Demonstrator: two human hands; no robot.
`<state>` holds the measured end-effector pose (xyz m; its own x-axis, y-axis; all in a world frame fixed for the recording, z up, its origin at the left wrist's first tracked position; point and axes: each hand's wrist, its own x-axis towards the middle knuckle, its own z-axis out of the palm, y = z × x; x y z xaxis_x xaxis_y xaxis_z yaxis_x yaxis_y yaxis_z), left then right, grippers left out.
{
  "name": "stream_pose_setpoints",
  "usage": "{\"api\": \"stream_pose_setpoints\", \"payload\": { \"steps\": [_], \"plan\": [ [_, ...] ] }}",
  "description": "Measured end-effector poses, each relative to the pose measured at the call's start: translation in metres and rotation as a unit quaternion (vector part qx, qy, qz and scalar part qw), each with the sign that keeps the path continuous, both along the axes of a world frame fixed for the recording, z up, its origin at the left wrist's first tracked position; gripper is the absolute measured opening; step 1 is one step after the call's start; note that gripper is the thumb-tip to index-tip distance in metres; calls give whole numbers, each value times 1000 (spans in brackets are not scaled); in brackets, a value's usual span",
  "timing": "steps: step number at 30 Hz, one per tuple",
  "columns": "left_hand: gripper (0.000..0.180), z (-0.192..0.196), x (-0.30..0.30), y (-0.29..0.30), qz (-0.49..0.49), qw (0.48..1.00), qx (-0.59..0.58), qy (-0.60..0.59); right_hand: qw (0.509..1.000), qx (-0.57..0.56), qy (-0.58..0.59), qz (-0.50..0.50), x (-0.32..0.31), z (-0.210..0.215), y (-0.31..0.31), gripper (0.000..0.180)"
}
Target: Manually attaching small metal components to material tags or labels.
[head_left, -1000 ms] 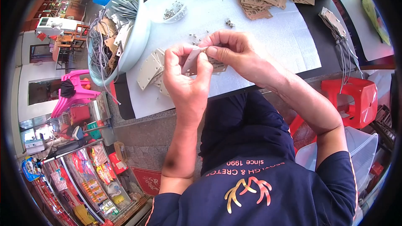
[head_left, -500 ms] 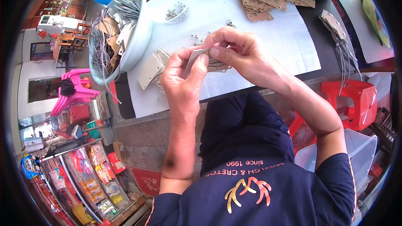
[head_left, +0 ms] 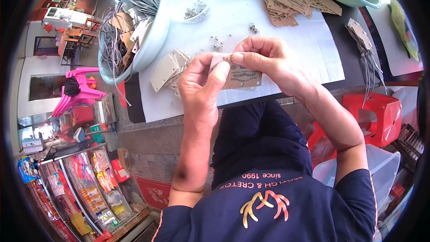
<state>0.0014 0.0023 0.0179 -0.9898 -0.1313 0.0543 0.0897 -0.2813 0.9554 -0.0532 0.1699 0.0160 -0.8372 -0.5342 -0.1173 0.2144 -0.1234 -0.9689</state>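
Note:
My left hand [head_left: 202,80] pinches a pale card [head_left: 217,59] between thumb and fingers, above the white sheet. My right hand [head_left: 273,62] meets it at the card's edge, thumb and forefinger closed together; what lies between those fingertips is too small to make out. Just below the right fingers shows a brown printed card [head_left: 244,78] with small metal dots at its corners. Whether it joins the pale card is hidden. Left of my left hand lies a fanned pile of beige cards [head_left: 166,71]. Small metal fasteners [head_left: 217,46] lie loose beyond my hands.
A pale blue basin [head_left: 156,31] at left holds grey cords and cards. A clear tub [head_left: 197,11] contains small metal fasteners. Brown printed cards [head_left: 286,0] lie heaped at the back. A corded card bundle [head_left: 360,36] and red stool [head_left: 380,116] are at right.
The pale card has tilted and shifted slightly right, with both hands still at it. More of the brown printed card's face now shows below the right fingers. The view has shifted slightly.

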Motion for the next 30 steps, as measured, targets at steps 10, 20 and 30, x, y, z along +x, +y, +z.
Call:
{"api": "stream_pose_setpoints", "payload": {
  "steps": [10, 20, 30],
  "plan": [
    [18, -1, 2, 2, -11, 997, 59, -58, 999, 12, 30, -8, 7, -12, 1, 23],
    [24, -14, 4, 14, 7, 1000, 0, -5, 979, 82, 157, -99, 28, -15, -7, 29],
    [21, -11, 5, 24, 12, 996, 90, -17, 959, 69, 212, -177, 39, -26, -13, 32]
  ]
}}
